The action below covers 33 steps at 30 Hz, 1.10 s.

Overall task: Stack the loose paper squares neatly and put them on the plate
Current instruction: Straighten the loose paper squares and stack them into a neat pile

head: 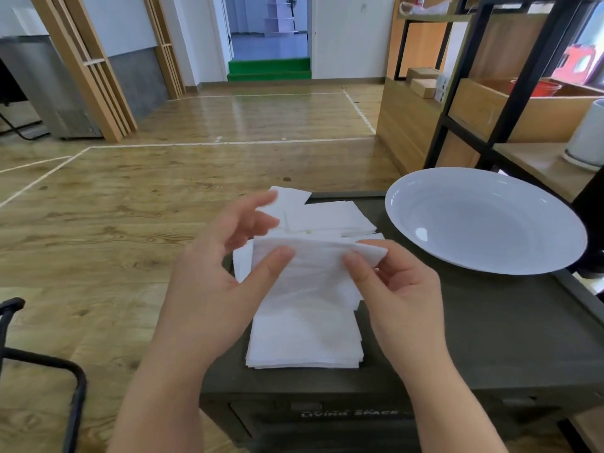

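Note:
A white paper square (313,273) is held up between both hands above a neat stack of paper squares (305,344) on the dark storage box (457,338). My left hand (225,269) pinches its left top edge with thumb in front, fingers behind. My right hand (392,289) pinches its right top corner. More loose paper squares (323,214) lie overlapping farther back on the box. The white plate (483,220) sits on the box's far right corner, with nothing on it.
A black metal and wood shelf (510,103) stands right behind the plate. A black chair frame (39,361) is at the lower left. Wooden floor (130,207) stretches beyond the box's left and far edges.

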{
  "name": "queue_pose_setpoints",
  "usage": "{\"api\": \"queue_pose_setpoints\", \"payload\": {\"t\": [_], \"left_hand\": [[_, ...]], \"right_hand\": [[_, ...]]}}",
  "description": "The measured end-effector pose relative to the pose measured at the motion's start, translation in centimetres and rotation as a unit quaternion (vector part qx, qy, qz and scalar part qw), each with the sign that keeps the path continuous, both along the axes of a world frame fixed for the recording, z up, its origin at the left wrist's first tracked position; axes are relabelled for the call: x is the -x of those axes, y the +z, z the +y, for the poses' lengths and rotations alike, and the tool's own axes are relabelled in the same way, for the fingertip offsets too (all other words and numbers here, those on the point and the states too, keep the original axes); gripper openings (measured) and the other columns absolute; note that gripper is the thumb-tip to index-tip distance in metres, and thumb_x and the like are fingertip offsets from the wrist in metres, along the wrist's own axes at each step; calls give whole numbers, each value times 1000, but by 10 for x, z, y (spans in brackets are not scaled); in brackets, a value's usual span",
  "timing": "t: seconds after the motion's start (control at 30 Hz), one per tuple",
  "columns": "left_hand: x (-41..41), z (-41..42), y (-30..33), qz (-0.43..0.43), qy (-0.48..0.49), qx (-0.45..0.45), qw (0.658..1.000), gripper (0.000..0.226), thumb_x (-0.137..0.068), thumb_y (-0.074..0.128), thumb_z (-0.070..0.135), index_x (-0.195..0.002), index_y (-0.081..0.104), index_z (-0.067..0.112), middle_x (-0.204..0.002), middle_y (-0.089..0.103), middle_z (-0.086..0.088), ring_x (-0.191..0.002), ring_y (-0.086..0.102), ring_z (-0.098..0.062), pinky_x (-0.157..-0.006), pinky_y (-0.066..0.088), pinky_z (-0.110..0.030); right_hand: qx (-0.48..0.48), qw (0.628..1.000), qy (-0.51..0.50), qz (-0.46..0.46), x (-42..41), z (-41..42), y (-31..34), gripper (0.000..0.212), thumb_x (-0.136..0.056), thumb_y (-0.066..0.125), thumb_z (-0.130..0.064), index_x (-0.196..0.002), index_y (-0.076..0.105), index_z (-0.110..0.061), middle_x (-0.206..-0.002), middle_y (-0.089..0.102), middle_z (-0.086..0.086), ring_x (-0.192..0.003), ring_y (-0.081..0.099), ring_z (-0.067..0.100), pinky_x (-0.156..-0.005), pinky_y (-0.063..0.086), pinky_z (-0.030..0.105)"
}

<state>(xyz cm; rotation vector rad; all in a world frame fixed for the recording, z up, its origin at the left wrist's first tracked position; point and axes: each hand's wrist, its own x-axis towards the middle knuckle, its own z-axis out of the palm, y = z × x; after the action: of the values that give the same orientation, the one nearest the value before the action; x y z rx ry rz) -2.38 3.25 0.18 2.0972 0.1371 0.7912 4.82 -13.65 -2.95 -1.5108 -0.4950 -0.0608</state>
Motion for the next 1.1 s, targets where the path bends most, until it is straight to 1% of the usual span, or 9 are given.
{"api": "queue_pose_setpoints", "payload": {"t": [0.1, 0.2, 0.3, 0.43, 0.5, 0.6, 0.7, 0.8, 1.1], "left_hand": [[-3, 1, -5, 111, -45, 138, 983, 43, -70, 65, 66, -108, 63, 45, -105, 71, 17, -99, 67, -8, -84, 53, -32], [-3, -4, -12, 119, 6, 204, 972, 22, -82, 60, 50, -80, 74, 34, -79, 76, 9, -66, 69, -3, -55, 50, -15], [-5, -8, -22, 156, 88, 239, 954, 21, -87, 60, 42, -73, 73, 33, -66, 71, 2, -41, 54, 1, -48, 42, -21], [-3, -10, -31, 218, 130, 198, 947, 30, -88, 58, 43, -75, 70, 19, -75, 70, -7, -40, 58, -2, -57, 49, -31], [0, -6, -33, 253, 133, 155, 946, 36, -89, 58, 41, -77, 68, 9, -74, 70, -6, -47, 63, -3, -57, 56, -31], [6, 0, -31, 312, 136, 73, 937, 44, -88, 55, 44, -70, 64, 5, -54, 61, -5, -45, 60, -9, -51, 44, -26], [9, 0, -28, 349, 141, 39, 926, 42, -87, 55, 46, -74, 69, 8, -60, 67, -8, -59, 65, -24, -54, 46, -30], [10, -3, -25, 378, 163, -11, 911, 39, -84, 61, 45, -66, 66, 11, -40, 50, 4, -35, 45, -8, -42, 32, -22], [9, -3, -31, 417, 164, -35, 893, 29, -77, 70, 43, -62, 57, 23, -58, 57, 8, -52, 52, -10, -51, 40, -25]], "right_hand": [[-62, 996, 40, 54, 1, -2, 5, 18, -80, 63, -35, -93, 73, -26, -92, 75, -5, -88, 70, 12, -69, 56, 23], [-22, 997, 22, 75, 1, 0, 1, 11, -87, 61, -31, -90, 71, -32, -89, 74, -9, -83, 70, 9, -66, 58, 25], [71, 992, 19, 107, -1, 3, -4, 11, -91, 58, -30, -98, 66, -33, -89, 74, -11, -82, 69, 7, -73, 59, 29], [208, 960, 71, 174, -2, 2, -10, 30, -86, 63, -38, -115, 54, -35, -96, 71, -14, -85, 67, 2, -75, 56, 26], [239, 957, 39, 163, -4, 2, -11, 32, -85, 63, -39, -113, 48, -38, -80, 68, -12, -71, 65, 0, -59, 51, 14], [285, 951, -17, 117, -5, 3, -12, 37, -84, 64, -39, -114, 41, -40, -56, 52, -3, -47, 54, -1, -39, 37, 8], [324, 942, -39, 75, -4, 3, -12, 43, -82, 66, -40, -116, 39, -39, -51, 44, -7, -41, 48, -3, -40, 35, 10], [356, 933, -45, 38, -1, 1, -12, 43, -81, 67, -40, -113, 38, -42, -46, 45, -8, -42, 50, -3, -43, 32, 11], [453, 891, -12, 20, 2, -1, -14, 13, -80, 64, -46, -87, 56, -40, -55, 49, -9, -50, 49, 2, -45, 31, 16]]}}
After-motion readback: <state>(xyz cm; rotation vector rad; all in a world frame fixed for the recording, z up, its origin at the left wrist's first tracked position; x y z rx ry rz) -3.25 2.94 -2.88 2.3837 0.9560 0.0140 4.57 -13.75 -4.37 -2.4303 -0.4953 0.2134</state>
